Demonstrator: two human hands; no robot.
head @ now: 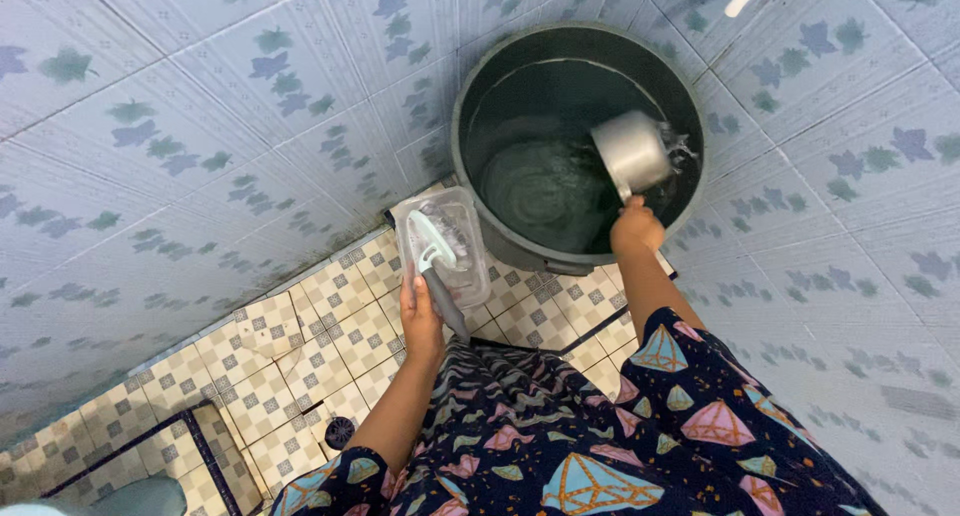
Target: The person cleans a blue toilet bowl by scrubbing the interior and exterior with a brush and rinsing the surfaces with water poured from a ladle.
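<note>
Down below, two bare hands at work, well apart from each other. Left hand clamped under the near end of a clear plastic container, fingers wrapped beneath it and thumb on top pinning the grey handle of a white scrub brush — brush head lying inside the container, handle slanting back toward the wrist. Container held level, just clear of the floor, its far end close to the wall of the bucket.

Right hand closed around the handle of a metal dipper, reaching over the near rim of a large dark bucket. Dipper tilted, open mouth turned away, its far edge meeting the water with a small splash beside it. Water rippled in rings left of the dipper, well below the bucket's rim.

Under both forearms, a dark patterned dress with pink and orange diamond shapes. Beneath the left hand, beige checked floor tiles and a small round floor drain nearer the body. Beyond the hands and to both sides, pale wall tiles with leaf prints — bucket tucked into the corner between them.
</note>
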